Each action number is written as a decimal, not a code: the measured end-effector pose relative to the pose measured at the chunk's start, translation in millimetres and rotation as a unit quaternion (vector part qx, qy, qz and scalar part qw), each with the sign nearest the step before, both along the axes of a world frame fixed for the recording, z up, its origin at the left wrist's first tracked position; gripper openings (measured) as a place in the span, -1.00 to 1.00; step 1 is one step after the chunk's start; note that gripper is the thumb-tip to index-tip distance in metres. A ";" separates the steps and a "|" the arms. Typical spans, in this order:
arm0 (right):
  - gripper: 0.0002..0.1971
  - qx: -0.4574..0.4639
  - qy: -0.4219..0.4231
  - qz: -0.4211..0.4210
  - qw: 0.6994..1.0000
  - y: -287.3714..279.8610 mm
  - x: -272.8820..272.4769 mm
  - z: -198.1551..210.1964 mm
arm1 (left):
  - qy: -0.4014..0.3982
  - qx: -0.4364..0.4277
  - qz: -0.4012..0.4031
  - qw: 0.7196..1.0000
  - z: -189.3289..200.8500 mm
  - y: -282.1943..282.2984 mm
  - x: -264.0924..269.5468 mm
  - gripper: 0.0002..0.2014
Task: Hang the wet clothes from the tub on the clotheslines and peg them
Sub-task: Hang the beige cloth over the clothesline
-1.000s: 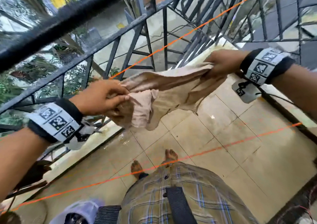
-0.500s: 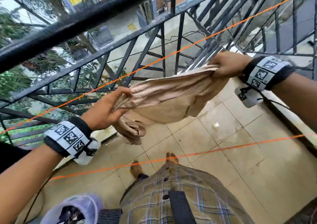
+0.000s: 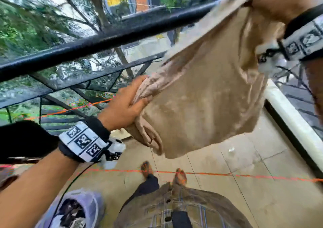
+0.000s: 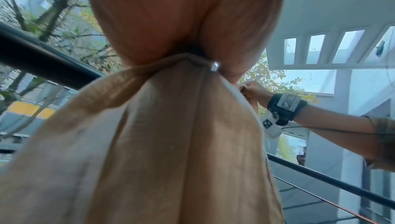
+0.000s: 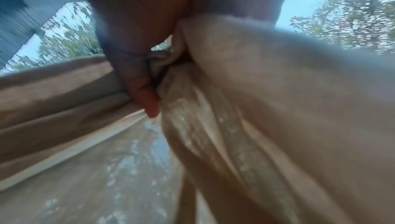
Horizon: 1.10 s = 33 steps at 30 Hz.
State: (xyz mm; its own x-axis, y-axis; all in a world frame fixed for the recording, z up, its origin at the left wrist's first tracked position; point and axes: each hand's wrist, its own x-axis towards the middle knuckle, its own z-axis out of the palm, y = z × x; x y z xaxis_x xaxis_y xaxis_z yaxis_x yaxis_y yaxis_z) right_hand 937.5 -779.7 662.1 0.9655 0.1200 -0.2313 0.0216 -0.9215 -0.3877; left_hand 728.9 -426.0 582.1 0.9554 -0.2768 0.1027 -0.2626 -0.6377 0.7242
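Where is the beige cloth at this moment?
In the head view the beige cloth hangs between the left hand and raised right hand, before the black railing.

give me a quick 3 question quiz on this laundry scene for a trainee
1. True or false: the beige garment already hangs over an orange clothesline.
2. Which hand is raised higher in the head view? A) left hand B) right hand
3. Fill in: the tub sits on the floor at the person's ____ side.

Key: 1 false, both hands hold it in the air; 2 B; 3 left.
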 end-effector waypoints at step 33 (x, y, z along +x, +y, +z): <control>-0.69 -0.065 0.001 0.031 0.997 147.0 -23.4 -169.4 | 0.296 0.097 0.122 0.942 -136.5 165.2 14.4 -0.50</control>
